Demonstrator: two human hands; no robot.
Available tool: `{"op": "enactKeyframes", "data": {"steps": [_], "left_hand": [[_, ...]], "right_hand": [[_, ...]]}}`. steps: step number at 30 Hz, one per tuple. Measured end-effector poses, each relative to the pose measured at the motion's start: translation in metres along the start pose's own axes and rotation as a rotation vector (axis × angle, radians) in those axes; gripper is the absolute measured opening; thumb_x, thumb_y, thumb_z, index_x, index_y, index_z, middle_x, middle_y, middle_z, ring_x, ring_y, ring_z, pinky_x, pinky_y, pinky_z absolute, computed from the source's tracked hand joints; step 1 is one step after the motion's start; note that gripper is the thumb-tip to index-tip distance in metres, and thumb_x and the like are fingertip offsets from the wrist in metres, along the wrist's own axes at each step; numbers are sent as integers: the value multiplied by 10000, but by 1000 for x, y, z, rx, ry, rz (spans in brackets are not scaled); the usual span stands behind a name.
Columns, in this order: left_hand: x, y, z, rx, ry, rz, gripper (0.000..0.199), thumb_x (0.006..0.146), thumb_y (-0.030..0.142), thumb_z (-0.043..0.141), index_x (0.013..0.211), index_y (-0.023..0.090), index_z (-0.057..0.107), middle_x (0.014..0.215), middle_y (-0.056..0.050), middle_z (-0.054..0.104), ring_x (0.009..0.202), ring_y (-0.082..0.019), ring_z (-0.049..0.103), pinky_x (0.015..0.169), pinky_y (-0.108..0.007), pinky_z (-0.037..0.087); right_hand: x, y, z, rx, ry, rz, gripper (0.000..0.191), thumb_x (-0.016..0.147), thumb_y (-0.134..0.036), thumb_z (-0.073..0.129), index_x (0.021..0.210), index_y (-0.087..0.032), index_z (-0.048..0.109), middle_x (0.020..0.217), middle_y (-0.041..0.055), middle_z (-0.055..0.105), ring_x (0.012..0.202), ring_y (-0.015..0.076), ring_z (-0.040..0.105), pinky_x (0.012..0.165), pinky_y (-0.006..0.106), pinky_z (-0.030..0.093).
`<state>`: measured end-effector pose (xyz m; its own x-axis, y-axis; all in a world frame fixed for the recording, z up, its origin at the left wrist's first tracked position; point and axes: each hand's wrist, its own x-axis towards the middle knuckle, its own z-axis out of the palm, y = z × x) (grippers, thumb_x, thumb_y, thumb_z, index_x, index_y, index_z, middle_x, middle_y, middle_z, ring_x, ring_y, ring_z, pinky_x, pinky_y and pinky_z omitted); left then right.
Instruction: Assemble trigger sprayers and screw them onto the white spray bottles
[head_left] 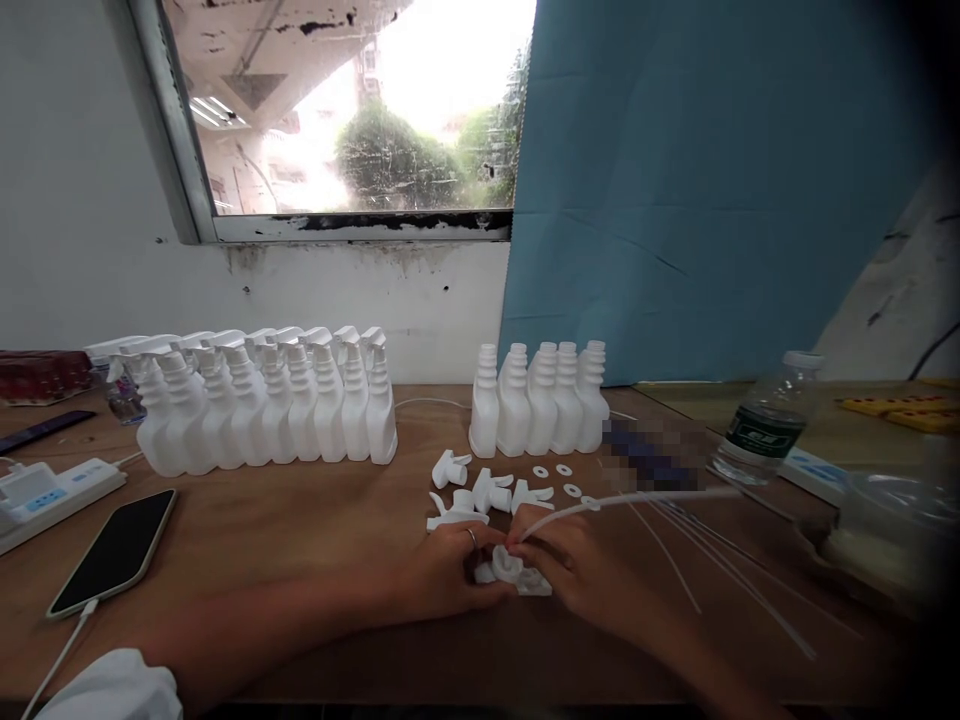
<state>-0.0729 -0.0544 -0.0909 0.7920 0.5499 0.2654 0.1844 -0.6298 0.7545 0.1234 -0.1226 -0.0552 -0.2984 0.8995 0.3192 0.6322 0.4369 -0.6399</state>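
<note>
Both hands meet at the spray head, tube in the pinch

We're at a brown table [300, 530], its top slightly glossy, pushed against a white wall [322, 290] with stained, chipped paint. Above it sits a grimy window [420, 120], bright with daylight and greenery, and a blue sheet [675, 200] hangs down on the right. Along the back, a tight row of white sprayer bottles [277, 410] on the left; across a gap, five open bottles [541, 410] standing upright. Phone [116, 550] and power strip [67, 500] hold the left flank, a water bottle [765, 425] the right.

And here's the action, front and centre! The left hand [454, 568] is closed around a white spray head [508, 563], round collar facing up, low over the table. The right hand [570, 550] comes right in beside it, thumb and finger pinched on a clear tube [637, 497]. What a line on that tube: its long axis runs left to right in a shallow arch, near end dipping down-left toward the collar, free end pointing right. Is the tip inside? Cannot tell; fingers cover it. Loose nozzles [491, 490] and flat washers [535, 471] lie just beyond, spare tubes [739, 575] slanting away rightward.
</note>
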Motion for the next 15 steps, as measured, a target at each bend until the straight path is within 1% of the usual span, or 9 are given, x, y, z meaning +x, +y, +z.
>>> {"op": "enactKeyframes", "data": {"steps": [5, 8, 10, 12, 13, 14, 15], "left_hand": [[1, -2, 0, -10, 1, -30, 351, 759, 309, 742, 1087, 192, 700, 807, 6, 624, 670, -115, 502, 608, -206, 393], [1, -3, 2, -24, 19, -19, 299, 750, 305, 750, 1019, 183, 709, 806, 8, 618, 681, -113, 499, 608, -206, 380], [1, -6, 4, -63, 32, -35, 299, 736, 302, 763, 1002, 175, 708, 797, 11, 610, 666, -107, 484, 596, -205, 371], [2, -9, 5, -137, 51, -65, 326, 709, 312, 792, 982, 161, 702, 776, 15, 600, 644, -100, 466, 579, -206, 366], [4, -10, 5, -193, 65, -84, 343, 696, 323, 806, 972, 153, 694, 763, 16, 597, 639, -100, 466, 576, -208, 369], [6, -10, 5, -263, 87, -101, 360, 691, 335, 816, 968, 148, 682, 764, 14, 601, 647, -103, 480, 585, -211, 381], [9, -9, 4, -341, 121, -112, 376, 689, 346, 822, 968, 145, 668, 771, 9, 610, 663, -109, 503, 604, -217, 399]], "right_hand": [[3, 2, 4, -19, -7, -17, 236, 950, -244, 482, 740, -191, 574, 759, 11, 626, 719, 155, 578, 716, 278, 429], [4, 5, 9, -3, -22, 8, 223, 931, -230, 506, 723, -188, 574, 756, 15, 629, 722, 161, 581, 713, 282, 430], [4, 7, 10, 38, -25, 37, 215, 936, -260, 513, 750, -189, 594, 761, 16, 633, 737, 168, 588, 715, 285, 440], [3, 10, 10, 104, -17, 40, 222, 940, -319, 526, 784, -193, 622, 820, 25, 643, 805, 181, 606, 765, 297, 458], [2, 11, 9, 144, -3, 32, 208, 928, -350, 552, 816, -198, 639, 878, 32, 650, 867, 192, 613, 817, 309, 464], [1, 13, 8, 200, 5, 25, 178, 902, -376, 595, 883, -209, 655, 962, 39, 653, 941, 205, 614, 876, 324, 463], [1, 15, 6, 276, 8, 28, 207, 860, -392, 651, 989, -230, 658, 1063, 44, 646, 1015, 220, 608, 924, 340, 458]]}}
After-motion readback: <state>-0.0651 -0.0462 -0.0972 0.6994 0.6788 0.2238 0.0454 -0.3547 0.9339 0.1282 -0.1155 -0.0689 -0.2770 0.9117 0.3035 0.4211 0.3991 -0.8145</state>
